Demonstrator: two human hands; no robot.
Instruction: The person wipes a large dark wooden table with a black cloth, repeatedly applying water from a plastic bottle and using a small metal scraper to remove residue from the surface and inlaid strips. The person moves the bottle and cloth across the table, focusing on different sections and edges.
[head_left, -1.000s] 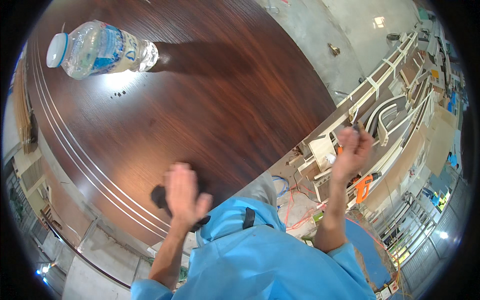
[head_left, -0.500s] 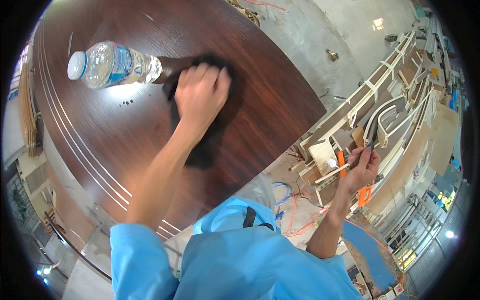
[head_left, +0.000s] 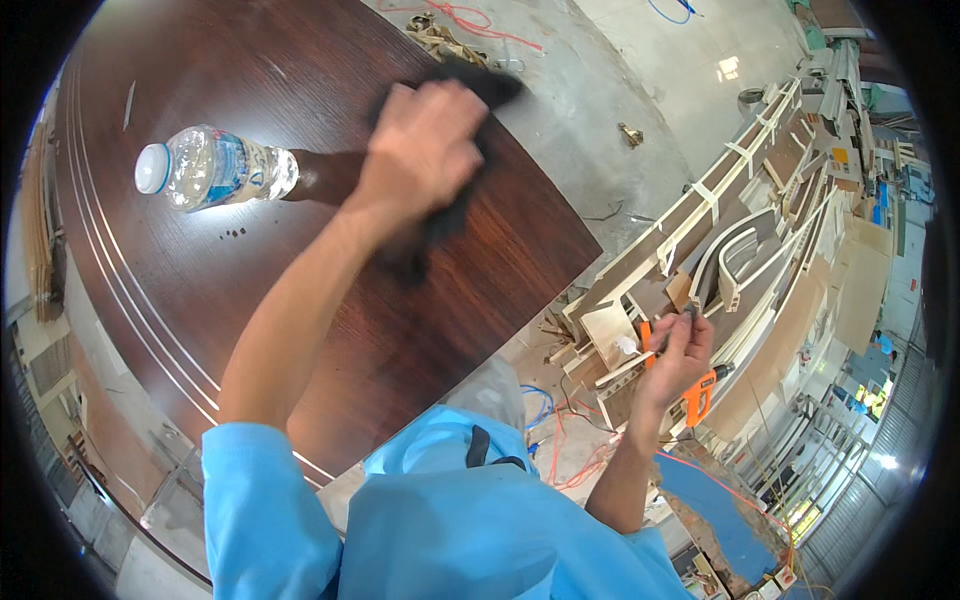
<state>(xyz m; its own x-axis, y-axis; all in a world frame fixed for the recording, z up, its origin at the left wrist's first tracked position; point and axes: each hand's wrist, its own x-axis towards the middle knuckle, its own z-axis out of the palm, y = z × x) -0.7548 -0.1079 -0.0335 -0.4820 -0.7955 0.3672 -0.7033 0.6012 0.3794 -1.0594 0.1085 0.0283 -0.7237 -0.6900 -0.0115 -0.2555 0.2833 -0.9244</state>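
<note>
L hand (head_left: pixel 420 150) pressing dark cloth (head_left: pixel 455 215), tabletop (head_left: pixel 300 300)

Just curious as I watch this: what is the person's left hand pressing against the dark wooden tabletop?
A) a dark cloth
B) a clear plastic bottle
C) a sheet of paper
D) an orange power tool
A: the left hand lies flat on a dark cloth that shows around and below the fingers on the tabletop, while the plastic bottle stands apart to its left, untouched.
</note>
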